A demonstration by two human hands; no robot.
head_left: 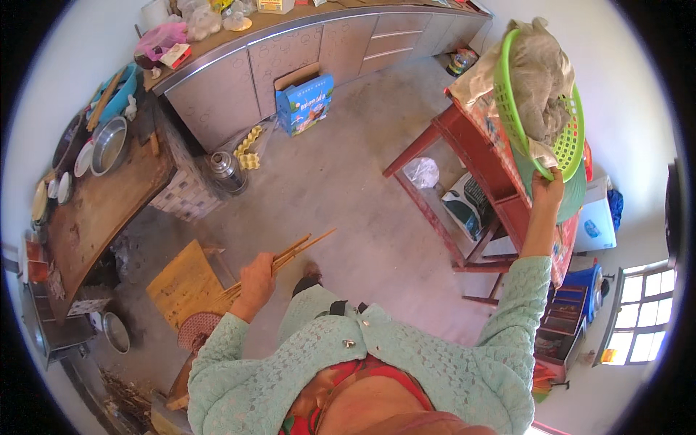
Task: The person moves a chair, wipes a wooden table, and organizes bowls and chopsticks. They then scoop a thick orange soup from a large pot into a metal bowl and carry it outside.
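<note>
My left hand (257,281) is closed round a small bundle of wooden chopsticks (308,243); their ends stick out on both sides of the fist. On the right, my right arm reaches far out, and my right hand (548,188) grips the near rim of a light green plastic basket (573,138). The basket is tilted and has perforated sides. A crumpled greyish-brown cloth (536,80) lies in it and hangs over its far rim. Beneath the basket is a red wooden table (475,138); whether the two touch, I cannot tell. Part of a round green thing (573,192) shows below the basket.
A yellow wooden stool (181,283) stands left of my left hand. Farther left, a brown counter (109,203) carries a metal basin (110,145). Cabinets (283,61) line the far wall, with a blue box (306,104) and a metal thermos (227,172) on the floor.
</note>
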